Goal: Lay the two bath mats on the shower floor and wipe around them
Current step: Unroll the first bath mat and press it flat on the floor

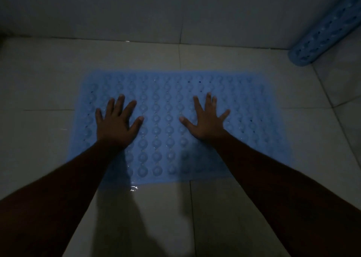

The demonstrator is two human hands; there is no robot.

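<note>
A blue bath mat [162,92] with rows of round bumps and small holes lies flat on the pale tiled shower floor [48,85]. My left hand [117,124] rests palm down on its left half, fingers spread. My right hand [205,120] lies palm down on its right half, fingers spread too. Neither hand holds anything. A second blue mat [322,34], rolled into a tube, leans in the far right corner with its end on the floor.
The tiled back wall [136,12] meets the floor just beyond the flat mat. A wet sheen shows on the tile at the mat's near edge [133,188]. The light is dim, and my arms cast shadows on the near tiles.
</note>
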